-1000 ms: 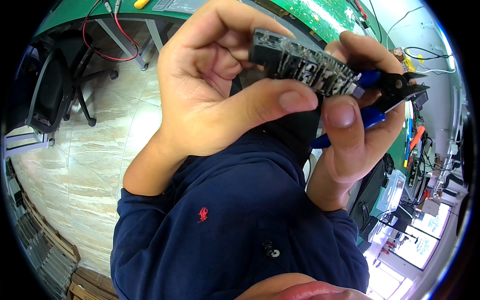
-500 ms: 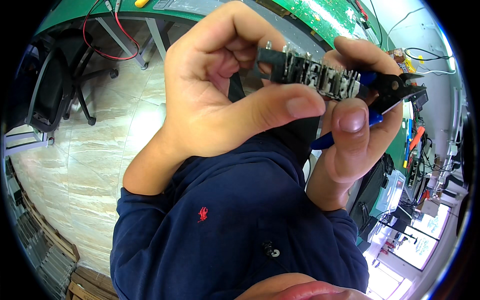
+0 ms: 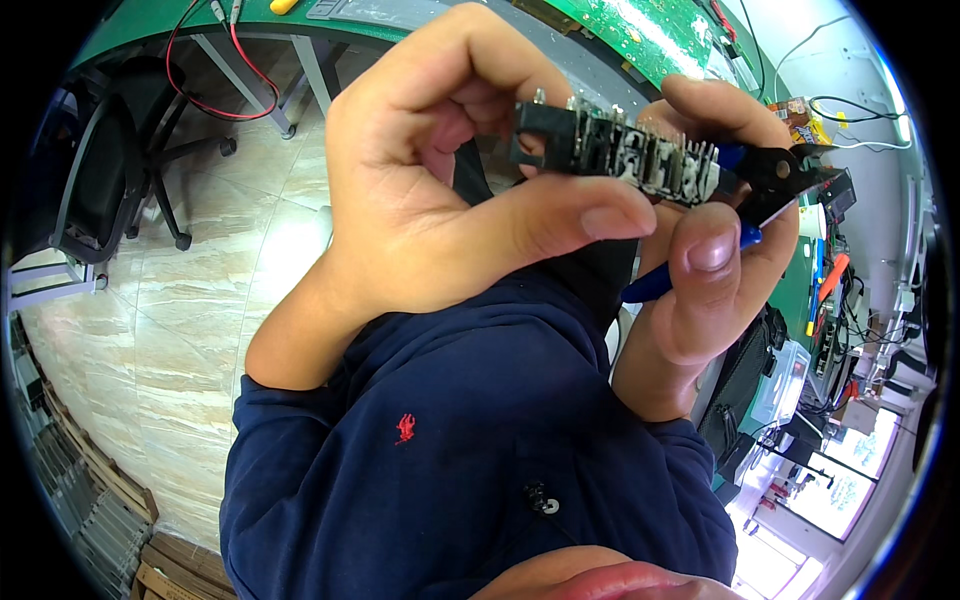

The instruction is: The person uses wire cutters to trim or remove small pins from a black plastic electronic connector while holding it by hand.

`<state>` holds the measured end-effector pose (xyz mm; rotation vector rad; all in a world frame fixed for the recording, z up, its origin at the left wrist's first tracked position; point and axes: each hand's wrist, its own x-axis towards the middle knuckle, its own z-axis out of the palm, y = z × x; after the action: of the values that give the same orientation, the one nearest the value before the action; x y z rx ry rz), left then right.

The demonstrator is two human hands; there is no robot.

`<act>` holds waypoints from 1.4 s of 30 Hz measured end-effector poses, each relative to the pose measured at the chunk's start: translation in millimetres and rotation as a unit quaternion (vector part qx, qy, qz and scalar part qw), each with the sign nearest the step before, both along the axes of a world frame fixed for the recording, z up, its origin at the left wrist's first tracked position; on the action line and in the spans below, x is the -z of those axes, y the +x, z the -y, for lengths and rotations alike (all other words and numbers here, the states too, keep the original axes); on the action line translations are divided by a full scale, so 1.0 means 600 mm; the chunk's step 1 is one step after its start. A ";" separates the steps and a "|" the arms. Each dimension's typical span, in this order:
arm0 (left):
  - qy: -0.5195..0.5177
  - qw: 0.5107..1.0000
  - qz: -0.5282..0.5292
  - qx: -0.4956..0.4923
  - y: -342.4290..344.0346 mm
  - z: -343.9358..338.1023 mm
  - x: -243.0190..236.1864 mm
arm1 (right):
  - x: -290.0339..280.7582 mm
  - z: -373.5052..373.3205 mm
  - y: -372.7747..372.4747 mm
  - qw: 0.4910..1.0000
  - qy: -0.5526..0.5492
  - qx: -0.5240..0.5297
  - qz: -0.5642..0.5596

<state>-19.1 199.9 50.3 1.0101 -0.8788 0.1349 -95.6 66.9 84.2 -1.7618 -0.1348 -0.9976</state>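
- Status: my left hand [image 3: 420,190] is pinching a black plastic block with rows of silvery metal pins and white smudges [image 3: 622,155], thumb along the near side. It's up in the air above my navy cloth shirt [image 3: 480,400], pins more or less upward, off the green tabletop [image 3: 130,42].
- My right hand [image 3: 715,270] is wrapped round blue-handled black metal cutters [image 3: 765,165]. Jaws look parted and face away from the pins. Some right fingers go behind the block, so can't tell if they're touching it.
- Step, as I'd call it: eyeballing the pins, cutters parked in my palm rather than snipping.
- Next move, imo, calls for a steady left pinch with the thumb clear of the pins, and the cutters turned round if any pin needs trimming.
- Containers: there's a clear plastic box [image 3: 790,378] off to the right, no idea what's in it. Brown-and-yellow packet [image 3: 803,122] further up, contents hidden too.
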 end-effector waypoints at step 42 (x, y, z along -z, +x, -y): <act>-0.013 1.000 -0.023 -0.002 -0.005 -0.010 -0.005 | -0.035 0.022 -0.012 0.991 -0.003 -0.118 -0.063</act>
<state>-21.8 205.7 53.6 0.9870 -0.8311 0.1246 -102.9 54.0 104.9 -1.7623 -0.2596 -0.7140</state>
